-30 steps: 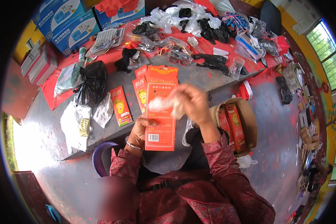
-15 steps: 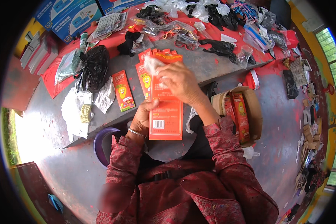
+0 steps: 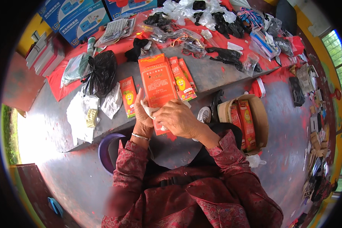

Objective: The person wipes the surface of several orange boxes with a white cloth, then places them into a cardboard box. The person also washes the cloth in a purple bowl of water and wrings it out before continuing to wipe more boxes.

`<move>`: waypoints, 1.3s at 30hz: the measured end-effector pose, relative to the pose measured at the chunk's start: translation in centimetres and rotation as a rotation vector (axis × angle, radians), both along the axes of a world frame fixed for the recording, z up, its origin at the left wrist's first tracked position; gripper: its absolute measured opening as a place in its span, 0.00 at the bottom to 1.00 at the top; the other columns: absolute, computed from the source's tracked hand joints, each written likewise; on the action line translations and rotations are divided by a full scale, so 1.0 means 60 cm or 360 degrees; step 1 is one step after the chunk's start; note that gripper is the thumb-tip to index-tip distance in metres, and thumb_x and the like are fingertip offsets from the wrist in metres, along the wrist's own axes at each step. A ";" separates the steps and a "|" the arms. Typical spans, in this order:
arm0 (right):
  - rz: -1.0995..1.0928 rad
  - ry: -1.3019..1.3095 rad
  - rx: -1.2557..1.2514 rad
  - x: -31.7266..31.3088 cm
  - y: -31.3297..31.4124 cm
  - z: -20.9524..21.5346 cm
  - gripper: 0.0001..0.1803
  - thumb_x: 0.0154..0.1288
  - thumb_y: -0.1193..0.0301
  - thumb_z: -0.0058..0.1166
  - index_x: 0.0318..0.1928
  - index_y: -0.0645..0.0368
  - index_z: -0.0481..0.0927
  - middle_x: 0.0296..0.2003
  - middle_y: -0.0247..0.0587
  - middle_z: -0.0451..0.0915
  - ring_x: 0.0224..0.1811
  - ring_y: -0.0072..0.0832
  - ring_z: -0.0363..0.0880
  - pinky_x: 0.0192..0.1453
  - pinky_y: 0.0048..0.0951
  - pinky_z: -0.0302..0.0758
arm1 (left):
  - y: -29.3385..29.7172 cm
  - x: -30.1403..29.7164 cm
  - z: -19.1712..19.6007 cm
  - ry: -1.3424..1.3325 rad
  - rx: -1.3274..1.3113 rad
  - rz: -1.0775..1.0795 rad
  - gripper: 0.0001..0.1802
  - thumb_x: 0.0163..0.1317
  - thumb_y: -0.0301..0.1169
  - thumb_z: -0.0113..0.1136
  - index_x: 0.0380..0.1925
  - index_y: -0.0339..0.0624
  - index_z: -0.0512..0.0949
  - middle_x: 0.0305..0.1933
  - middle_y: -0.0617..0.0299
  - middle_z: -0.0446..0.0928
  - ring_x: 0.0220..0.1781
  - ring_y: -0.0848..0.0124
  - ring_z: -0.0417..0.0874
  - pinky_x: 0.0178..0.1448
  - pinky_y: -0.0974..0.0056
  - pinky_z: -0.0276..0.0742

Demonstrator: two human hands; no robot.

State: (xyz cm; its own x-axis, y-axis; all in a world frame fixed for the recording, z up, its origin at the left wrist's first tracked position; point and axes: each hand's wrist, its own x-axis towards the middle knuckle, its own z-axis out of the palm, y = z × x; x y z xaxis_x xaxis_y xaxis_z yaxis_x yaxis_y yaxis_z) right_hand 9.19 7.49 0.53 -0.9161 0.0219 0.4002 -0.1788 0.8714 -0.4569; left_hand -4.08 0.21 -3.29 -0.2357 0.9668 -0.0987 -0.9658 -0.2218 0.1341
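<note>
A long red-orange box [image 3: 158, 81] with printed text stands up in front of me, tilted slightly left. My left hand [image 3: 143, 118] grips its lower left edge, one digit pointing up along the side. My right hand [image 3: 178, 118] lies across the lower front of the box, fingers bent over a crumpled white cloth [image 3: 149, 109] pressed against it. Part of the cloth hides under the fingers. Behind the box, several red packets [image 3: 183, 81] with a yellow cartoon fruit lie on the grey table [image 3: 212, 72]. Another such packet [image 3: 129, 97] lies to the left.
An open cardboard carton [image 3: 261, 121] holding red boxes stands at my right. A purple bucket [image 3: 106, 154] is by my left leg. A black plastic bag [image 3: 101, 74] and crumpled white paper [image 3: 79, 116] lie on the table's left. Plastic bags [image 3: 228, 57] clutter the far side.
My right hand and the cloth have moved down from the upper part of the box to its lower part. The box now leans left, and the packets behind it show more.
</note>
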 end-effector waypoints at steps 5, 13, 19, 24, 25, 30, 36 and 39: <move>0.0149 0.0012 -0.0105 0.045 -0.016 0.011 0.04 0.53 0.70 0.54 0.31 0.52 0.79 0.34 0.26 0.78 0.39 0.25 0.73 0.60 0.37 0.58 | -0.003 -0.023 0.001 0.0120 -0.0032 0.0167 0.22 0.63 0.43 0.49 0.50 0.38 0.68 0.51 0.50 0.72 0.51 0.55 0.75 0.54 0.49 0.72; -0.0981 0.0680 -0.0707 0.095 0.011 0.054 0.06 0.55 0.81 0.51 0.34 0.64 0.77 0.36 0.43 0.78 0.37 0.27 0.75 0.40 0.24 0.73 | 0.004 -0.034 0.004 0.0162 -0.0073 0.0396 0.24 0.63 0.44 0.49 0.52 0.38 0.66 0.51 0.51 0.72 0.51 0.56 0.75 0.56 0.50 0.71; -0.0246 0.0425 0.0131 0.008 -0.053 0.019 0.09 0.50 0.75 0.55 0.36 0.55 0.78 0.40 0.31 0.76 0.44 0.30 0.71 0.51 0.33 0.66 | -0.004 -0.028 0.022 0.0213 0.0142 0.0447 0.20 0.65 0.41 0.45 0.51 0.39 0.67 0.49 0.50 0.74 0.49 0.57 0.77 0.53 0.50 0.73; -0.0697 0.0615 -0.0058 0.025 0.035 -0.001 0.07 0.51 0.77 0.52 0.33 0.56 0.79 0.35 0.37 0.78 0.38 0.35 0.74 0.46 0.36 0.69 | -0.015 -0.043 0.018 0.0214 -0.0087 0.0588 0.20 0.65 0.41 0.46 0.51 0.40 0.66 0.50 0.51 0.73 0.49 0.56 0.76 0.54 0.49 0.73; -0.0964 0.0673 -0.0215 0.036 0.061 -0.023 0.05 0.51 0.77 0.52 0.31 0.58 0.78 0.31 0.43 0.78 0.35 0.41 0.75 0.43 0.38 0.70 | -0.016 -0.041 0.021 0.0228 -0.0121 0.0568 0.22 0.64 0.43 0.47 0.52 0.40 0.66 0.51 0.51 0.72 0.51 0.56 0.76 0.55 0.49 0.72; -0.1322 0.0688 -0.1300 0.058 0.083 -0.039 0.06 0.62 0.73 0.51 0.33 0.64 0.77 0.25 0.32 0.75 0.25 0.15 0.72 0.30 0.17 0.70 | -0.015 -0.029 0.009 0.0160 -0.0145 0.0355 0.24 0.62 0.44 0.51 0.51 0.40 0.67 0.49 0.52 0.73 0.48 0.57 0.77 0.53 0.50 0.74; -0.0705 -0.0415 -0.1643 0.057 0.043 -0.036 0.18 0.59 0.60 0.57 0.35 0.66 0.77 0.27 0.32 0.76 0.25 0.14 0.70 0.29 0.20 0.68 | -0.002 0.035 -0.001 0.0563 -0.0460 -0.0219 0.24 0.64 0.44 0.47 0.52 0.38 0.66 0.49 0.55 0.73 0.49 0.62 0.76 0.53 0.56 0.74; -0.0654 -0.0457 -0.1628 0.069 0.054 -0.060 0.17 0.56 0.63 0.60 0.34 0.68 0.78 0.27 0.30 0.76 0.28 0.13 0.70 0.31 0.19 0.68 | -0.005 0.049 0.000 0.0861 -0.0626 -0.0286 0.24 0.66 0.45 0.44 0.53 0.38 0.65 0.50 0.54 0.72 0.48 0.63 0.77 0.52 0.57 0.76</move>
State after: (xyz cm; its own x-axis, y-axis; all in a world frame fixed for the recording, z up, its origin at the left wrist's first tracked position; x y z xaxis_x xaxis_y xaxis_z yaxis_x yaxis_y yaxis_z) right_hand 13.32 10.73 -3.05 -0.8190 0.5373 -0.2014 0.2603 0.0351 -0.9649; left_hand -1.11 -0.11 -3.29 -0.1903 0.9120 -0.3635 -0.7576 0.0990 0.6452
